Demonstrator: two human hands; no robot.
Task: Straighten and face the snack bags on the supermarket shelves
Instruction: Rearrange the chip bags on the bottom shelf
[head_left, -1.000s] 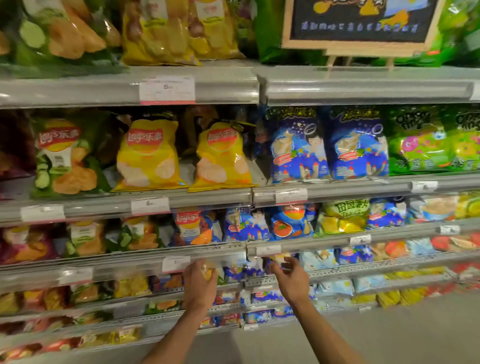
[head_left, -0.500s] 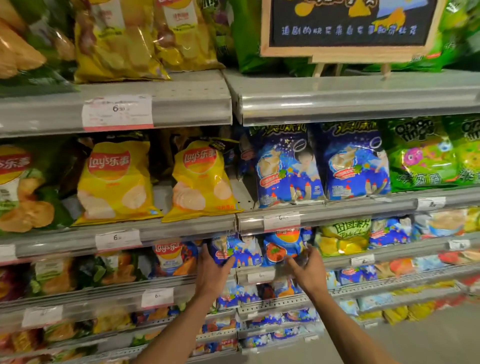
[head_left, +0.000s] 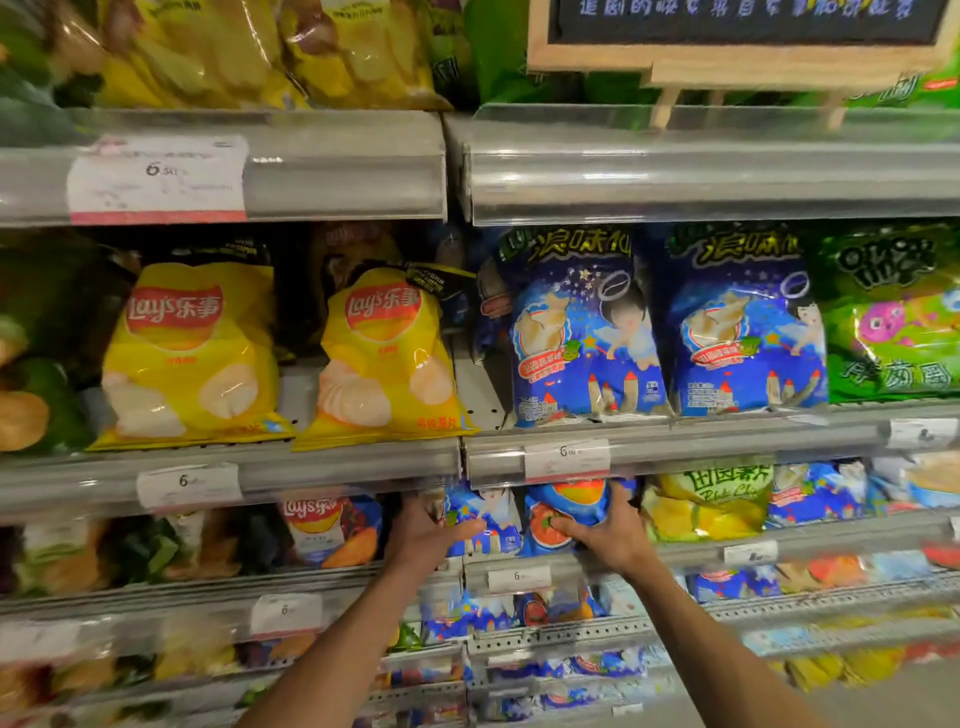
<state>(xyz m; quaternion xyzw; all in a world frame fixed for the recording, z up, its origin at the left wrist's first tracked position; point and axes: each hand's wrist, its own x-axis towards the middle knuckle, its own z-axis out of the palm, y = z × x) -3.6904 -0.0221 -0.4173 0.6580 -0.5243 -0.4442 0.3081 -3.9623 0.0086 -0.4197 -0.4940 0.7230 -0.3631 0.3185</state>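
Observation:
Both my hands are on small blue snack bags on the third shelf from the top. My left hand (head_left: 423, 535) grips the left edge of a blue bag with a cartoon child (head_left: 491, 525). My right hand (head_left: 605, 530) wraps around a blue bag with an orange and red picture (head_left: 566, 506), thumb on its front. Both bags stand upright behind the shelf rail (head_left: 519, 571). Above them, two yellow Lay's bags (head_left: 192, 353) (head_left: 384, 358) lean forward, and two large blue bags (head_left: 582, 332) (head_left: 743, 332) face out.
A green bag (head_left: 893, 317) stands at the right of the upper shelf. A yellow-green bag (head_left: 706, 504) sits right of my right hand, a small Lay's bag (head_left: 327, 530) left of my left hand. A framed chalkboard sign (head_left: 748, 31) is on top. Lower shelves hold more bags.
My hands have risen from the lower shelf to the third shelf and closed on the two small blue bags. The view has moved closer and tilted up.

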